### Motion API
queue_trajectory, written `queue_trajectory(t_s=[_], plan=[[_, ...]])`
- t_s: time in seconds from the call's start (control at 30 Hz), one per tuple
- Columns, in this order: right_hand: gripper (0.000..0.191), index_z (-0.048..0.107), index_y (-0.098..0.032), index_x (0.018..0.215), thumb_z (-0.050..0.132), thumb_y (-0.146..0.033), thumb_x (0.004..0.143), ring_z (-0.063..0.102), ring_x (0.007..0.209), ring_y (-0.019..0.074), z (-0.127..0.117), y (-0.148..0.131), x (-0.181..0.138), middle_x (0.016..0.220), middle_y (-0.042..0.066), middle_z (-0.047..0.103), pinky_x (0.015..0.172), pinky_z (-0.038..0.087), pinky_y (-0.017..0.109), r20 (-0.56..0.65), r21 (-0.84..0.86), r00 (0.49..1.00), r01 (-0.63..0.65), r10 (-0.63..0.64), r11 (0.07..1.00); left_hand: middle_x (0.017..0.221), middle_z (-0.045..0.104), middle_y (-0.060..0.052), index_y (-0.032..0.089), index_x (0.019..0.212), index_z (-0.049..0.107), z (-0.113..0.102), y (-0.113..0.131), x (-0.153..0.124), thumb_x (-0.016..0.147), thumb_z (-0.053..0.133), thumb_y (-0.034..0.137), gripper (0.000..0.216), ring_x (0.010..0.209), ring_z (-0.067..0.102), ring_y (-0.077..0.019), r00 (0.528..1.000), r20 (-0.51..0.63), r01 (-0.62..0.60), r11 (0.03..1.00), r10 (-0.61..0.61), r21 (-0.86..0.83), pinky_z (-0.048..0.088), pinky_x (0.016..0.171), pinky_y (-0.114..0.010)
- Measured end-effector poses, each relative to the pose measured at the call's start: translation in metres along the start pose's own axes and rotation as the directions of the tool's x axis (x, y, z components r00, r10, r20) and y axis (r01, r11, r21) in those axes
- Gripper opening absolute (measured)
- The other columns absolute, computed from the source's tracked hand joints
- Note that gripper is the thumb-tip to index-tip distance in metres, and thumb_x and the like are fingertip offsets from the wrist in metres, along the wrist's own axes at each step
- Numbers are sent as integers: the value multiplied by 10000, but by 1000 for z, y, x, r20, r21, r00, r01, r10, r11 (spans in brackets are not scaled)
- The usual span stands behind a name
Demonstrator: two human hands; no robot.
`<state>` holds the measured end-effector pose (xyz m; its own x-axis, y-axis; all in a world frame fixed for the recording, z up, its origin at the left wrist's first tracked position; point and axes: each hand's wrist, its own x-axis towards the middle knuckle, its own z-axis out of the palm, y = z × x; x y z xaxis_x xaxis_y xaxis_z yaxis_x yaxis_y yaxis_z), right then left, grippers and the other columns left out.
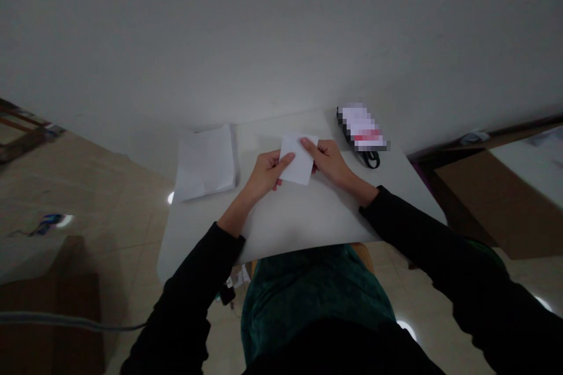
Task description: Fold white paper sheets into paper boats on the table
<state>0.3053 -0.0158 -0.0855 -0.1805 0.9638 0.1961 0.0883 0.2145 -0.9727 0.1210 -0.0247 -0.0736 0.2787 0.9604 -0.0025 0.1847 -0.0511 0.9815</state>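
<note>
Between my two hands is a small white rectangle of paper (pixel 298 163), held above the table and slightly tilted. My left hand (pixel 266 172) grips its left edge, thumb on top and fingers curled underneath. On the opposite side my right hand (pixel 328 159) pinches the upper right part, its thumb lying across the face. Whether the paper is one sheet or folded in layers, I cannot tell. A stack of white paper sheets (pixel 206 161) lies on the table to the left of my left hand.
The white table (pixel 303 222) stands against a grey wall (pixel 281 29). At its back right lies a blurred-out white and red item (pixel 361 127) with a black strap (pixel 372 159). Brown cardboard (pixel 497 199) is on the right, and a cable (pixel 74 321) crosses at lower left.
</note>
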Motion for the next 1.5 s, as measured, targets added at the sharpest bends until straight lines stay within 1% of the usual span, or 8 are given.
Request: queue_trajectory(t_s=[0.17,0.43,0.53,0.67,0.9,1.17,1.33,1.5], plan=[[758,456,-223,450,431,-834,898,379,389,85,-9,-4,4,385,-23,424,407,258,252,49,-102,998,30,-25,994,516,499,61,181,839,668,1,1,-1,780,678,781,602,328,388,-49,999,37,31,1000,-31,1,292,255,-172],[703,400,-233,500,462,-803,907,387,431,92,-10,-3,6,438,-32,401,430,301,257,-129,-40,991,40,-45,998,516,497,62,178,832,682,2,-1,-1,796,685,754,577,333,391,-51,998,54,22,1000,-21,-6,292,264,-180],[685,501,-215,550,487,-809,889,461,421,91,-8,-4,6,460,-19,496,406,332,236,-63,79,998,-11,16,997,494,483,63,178,798,663,5,-4,-1,828,659,740,563,333,392,-61,998,-58,-33,999,31,-23,298,272,-189],[583,621,-195,727,771,-757,686,590,495,110,1,-1,6,603,-18,631,386,429,214,97,240,988,-142,122,960,473,501,52,190,759,619,7,-10,0,877,594,741,564,352,429,-77,956,-262,-136,991,130,-4,347,326,-202],[509,667,-165,798,755,-665,760,633,467,110,-1,5,8,599,-11,660,429,475,216,14,225,998,-67,65,972,693,637,-39,182,741,636,-2,-14,10,908,433,811,682,578,571,-107,884,-414,-243,970,216,-13,461,468,-215],[429,684,-171,819,721,-598,811,609,484,96,-6,2,11,604,-12,668,441,452,215,98,219,995,-43,22,975,729,573,-4,201,829,624,-9,-6,10,907,528,756,569,605,555,-98,876,-381,-331,943,296,-28,472,462,-197],[439,676,-175,798,735,-610,792,591,509,96,-6,5,13,609,-12,661,462,460,221,142,227,989,-58,26,972,695,534,36,262,1166,643,-11,-5,11,903,631,669,485,550,517,-101,849,-388,-387,922,359,5,467,441,-198],[459,673,-169,823,729,-624,799,603,536,107,-7,7,14,640,4,666,475,456,229,192,216,981,-78,36,973,808,611,-3,229,1042,668,-18,-9,15,936,618,521,315,628,570,-105,855,-374,-373,927,360,40,495,465,-185]])
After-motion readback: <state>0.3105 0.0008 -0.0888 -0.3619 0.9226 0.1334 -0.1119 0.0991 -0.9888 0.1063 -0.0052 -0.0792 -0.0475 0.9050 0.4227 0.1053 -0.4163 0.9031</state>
